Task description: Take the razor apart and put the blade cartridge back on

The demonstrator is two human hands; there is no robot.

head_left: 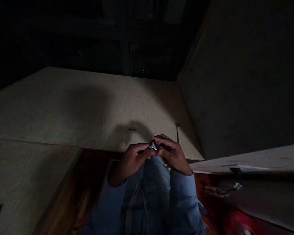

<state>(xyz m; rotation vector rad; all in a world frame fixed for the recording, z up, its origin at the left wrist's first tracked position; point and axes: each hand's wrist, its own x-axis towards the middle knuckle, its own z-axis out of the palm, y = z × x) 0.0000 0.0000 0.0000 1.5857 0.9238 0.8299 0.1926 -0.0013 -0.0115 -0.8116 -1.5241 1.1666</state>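
Observation:
Between the fingertips of both hands is a small dark and silvery metal piece (153, 146), too small and dim to name its kind. My left hand (136, 156) pinches it from the left with thumb and fingers. From the right, my right hand (171, 152) closes its thumb and fingers on the same piece. The hands are over my lap, at the near edge of the pale table (88, 114). Just beyond them on the table lies a small dark green strip (132, 129).
A thin rod-like tool (178, 132) lies on the table right of my hands. A dark upright panel (245, 81) borders the table's right side. At lower right are a cable with a pale connector (237, 186) and a red object (242, 222). The scene is dim.

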